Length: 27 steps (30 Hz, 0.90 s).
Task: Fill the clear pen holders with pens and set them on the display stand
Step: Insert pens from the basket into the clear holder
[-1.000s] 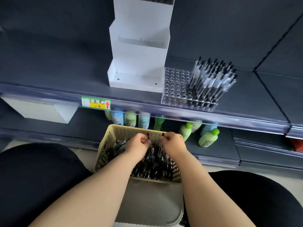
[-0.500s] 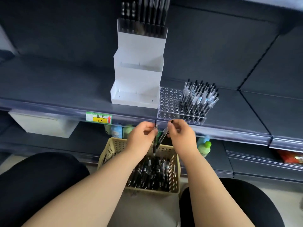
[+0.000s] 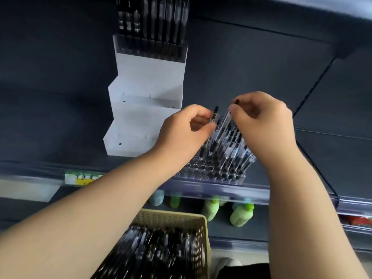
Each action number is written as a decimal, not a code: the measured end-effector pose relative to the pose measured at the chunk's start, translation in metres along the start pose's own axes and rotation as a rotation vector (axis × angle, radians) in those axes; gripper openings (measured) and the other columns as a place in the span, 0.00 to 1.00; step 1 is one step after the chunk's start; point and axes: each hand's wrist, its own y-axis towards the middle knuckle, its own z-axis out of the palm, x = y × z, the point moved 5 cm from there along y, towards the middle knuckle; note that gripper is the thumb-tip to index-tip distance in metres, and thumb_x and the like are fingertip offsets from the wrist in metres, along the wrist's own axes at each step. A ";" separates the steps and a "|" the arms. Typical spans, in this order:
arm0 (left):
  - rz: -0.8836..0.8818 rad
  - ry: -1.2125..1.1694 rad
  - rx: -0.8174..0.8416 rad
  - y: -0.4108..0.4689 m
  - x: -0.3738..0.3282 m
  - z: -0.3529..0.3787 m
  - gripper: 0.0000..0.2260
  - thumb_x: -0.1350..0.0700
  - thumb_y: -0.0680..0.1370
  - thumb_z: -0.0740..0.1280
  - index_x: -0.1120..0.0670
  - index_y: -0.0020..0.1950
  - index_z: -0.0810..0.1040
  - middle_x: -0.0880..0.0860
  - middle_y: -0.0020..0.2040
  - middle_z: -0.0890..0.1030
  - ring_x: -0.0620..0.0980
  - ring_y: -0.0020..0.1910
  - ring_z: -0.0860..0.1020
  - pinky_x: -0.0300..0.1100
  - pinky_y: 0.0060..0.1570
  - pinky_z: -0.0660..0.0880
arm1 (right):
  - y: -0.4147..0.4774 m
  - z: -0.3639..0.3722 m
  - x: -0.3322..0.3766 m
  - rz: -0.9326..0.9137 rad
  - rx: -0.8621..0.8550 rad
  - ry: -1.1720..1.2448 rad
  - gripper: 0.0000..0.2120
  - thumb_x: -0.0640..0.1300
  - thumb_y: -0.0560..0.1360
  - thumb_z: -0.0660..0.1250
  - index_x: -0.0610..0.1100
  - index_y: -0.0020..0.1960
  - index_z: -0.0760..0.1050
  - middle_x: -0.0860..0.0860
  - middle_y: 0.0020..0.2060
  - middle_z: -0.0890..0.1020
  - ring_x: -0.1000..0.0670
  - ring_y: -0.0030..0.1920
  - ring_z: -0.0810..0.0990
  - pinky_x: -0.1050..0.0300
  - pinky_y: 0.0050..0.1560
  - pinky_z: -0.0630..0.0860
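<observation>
A clear pen holder (image 3: pixel 203 174) with rows of holes lies on the dark shelf, its right part packed with upright pens (image 3: pixel 235 152). My left hand (image 3: pixel 181 133) pinches the top of one pen (image 3: pixel 213 117) above the holder. My right hand (image 3: pixel 263 121) pinches a second pen (image 3: pixel 224 121) by its cap; its tip points down among the standing pens. To the left stands the white stepped display stand (image 3: pixel 147 93), with a filled holder of dark pens (image 3: pixel 155 37) on its top step. Its lower two steps hold nothing.
A beige perforated basket (image 3: pixel 203 234) full of loose pens sits below the shelf, near my lap. Green and blue bottles (image 3: pixel 241 215) stand on the lower shelf behind it. A yellow-green price label (image 3: pixel 84 178) is stuck on the shelf edge.
Both hands have risen from the basket to the clear holder on the shelf, each carrying a pen. The view has tilted up and moved closer to the stand.
</observation>
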 end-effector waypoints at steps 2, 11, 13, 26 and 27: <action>0.010 -0.012 0.005 0.008 0.003 0.003 0.07 0.56 0.74 0.71 0.45 0.46 0.77 0.41 0.41 0.80 0.36 0.43 0.78 0.28 0.46 0.74 | 0.006 0.002 -0.006 0.014 0.015 -0.063 0.02 0.49 0.73 0.67 0.56 0.44 0.76 0.63 0.33 0.77 0.59 0.39 0.78 0.61 0.43 0.74; -0.098 -0.076 -0.003 0.021 0.026 0.017 0.08 0.54 0.73 0.72 0.42 0.43 0.75 0.42 0.41 0.81 0.37 0.42 0.79 0.33 0.47 0.75 | 0.011 0.019 -0.025 0.053 0.102 -0.154 0.02 0.49 0.73 0.68 0.56 0.45 0.78 0.64 0.32 0.76 0.55 0.41 0.79 0.57 0.46 0.77; -0.113 -0.102 -0.010 0.021 0.026 0.019 0.08 0.55 0.73 0.72 0.43 0.44 0.76 0.43 0.41 0.81 0.39 0.42 0.79 0.33 0.47 0.75 | 0.010 0.021 -0.025 0.053 0.128 -0.183 0.03 0.49 0.73 0.67 0.55 0.46 0.78 0.65 0.32 0.75 0.56 0.40 0.79 0.58 0.44 0.76; -0.150 -0.104 -0.006 0.018 0.033 0.026 0.08 0.55 0.73 0.72 0.43 0.42 0.75 0.42 0.40 0.81 0.38 0.41 0.79 0.34 0.47 0.75 | 0.007 0.023 -0.028 0.075 0.182 -0.323 0.09 0.46 0.74 0.66 0.56 0.51 0.79 0.58 0.39 0.80 0.52 0.44 0.79 0.58 0.44 0.75; -0.151 -0.102 -0.012 0.018 0.033 0.025 0.08 0.55 0.73 0.72 0.43 0.42 0.75 0.42 0.40 0.81 0.38 0.41 0.79 0.34 0.47 0.75 | 0.007 0.023 -0.028 0.073 0.181 -0.329 0.08 0.46 0.74 0.65 0.56 0.50 0.79 0.58 0.40 0.81 0.51 0.43 0.79 0.58 0.43 0.75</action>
